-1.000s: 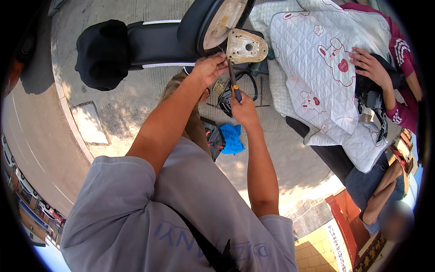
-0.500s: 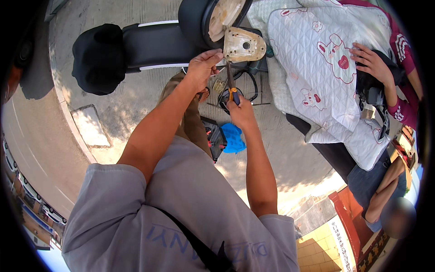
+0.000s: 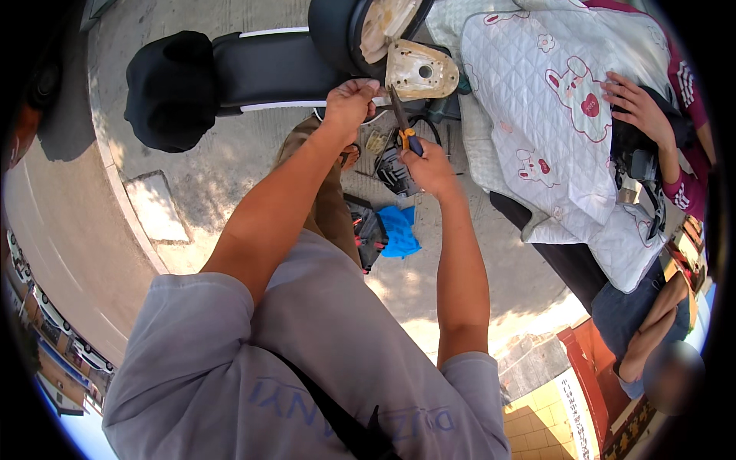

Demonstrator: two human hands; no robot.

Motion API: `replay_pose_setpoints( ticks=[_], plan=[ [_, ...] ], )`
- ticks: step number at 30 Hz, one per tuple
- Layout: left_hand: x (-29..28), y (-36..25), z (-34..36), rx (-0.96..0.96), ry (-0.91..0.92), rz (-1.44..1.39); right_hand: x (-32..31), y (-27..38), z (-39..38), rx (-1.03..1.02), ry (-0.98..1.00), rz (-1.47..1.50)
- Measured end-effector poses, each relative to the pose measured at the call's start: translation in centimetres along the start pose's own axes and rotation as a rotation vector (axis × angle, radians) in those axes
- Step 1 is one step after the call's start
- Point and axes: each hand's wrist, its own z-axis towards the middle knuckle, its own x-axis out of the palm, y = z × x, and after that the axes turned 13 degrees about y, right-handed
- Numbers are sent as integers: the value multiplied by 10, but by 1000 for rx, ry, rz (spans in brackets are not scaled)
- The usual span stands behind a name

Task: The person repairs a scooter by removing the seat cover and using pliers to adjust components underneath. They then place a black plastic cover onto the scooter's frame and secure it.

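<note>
My right hand is wrapped round long-nose pliers with dark tapering jaws and an orange-and-blue grip. The jaw tips point up, close to the lower left edge of a worn cream-coloured plate that has a round hole. My left hand is closed in a pinch left of the jaw tips. Something small and pale shows at its fingertips, too small to name. Above the plate, a round black housing with a cream inside is cut off by the top of the view.
A long black seat with a black covered end lies behind my left hand. Below are a tool case, a blue bag and dark parts. At right, another person's hand rests on a quilted cover.
Both hands have shifted slightly right within the view, along with most of the scene. The pliers now slant further left at the tip. The left hand keeps its pinch.
</note>
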Motion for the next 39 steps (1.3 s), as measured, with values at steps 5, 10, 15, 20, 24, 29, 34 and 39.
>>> replay_pose_setpoints(
  ticks=[5, 10, 15, 20, 24, 29, 34, 39],
  plan=[
    [2, -1, -6, 52, 17, 120, -35, -12, 7, 18, 474, 789],
    [4, -6, -2, -81, -39, 21, -2, -11, 10, -18, 548, 1102],
    [10, -9, -4, -8, -52, 80, 4, 27, -7, 113, 350, 886],
    [13, 1, -6, 107, -46, 47, -7, 78, -22, 321, 29, -5],
    [10, -6, -5, -16, -52, 26, 6, 68, -20, 197, -34, -30],
    [3, 0, -5, 106, 12, 93, -9, 16, 12, 81, 169, 398],
    [15, -9, -15, 150, -35, 215, -23, -3, 27, 36, 392, 689],
    [20, -22, -13, -10, -70, 244, -47, 32, 16, 142, 280, 176]
  ],
)
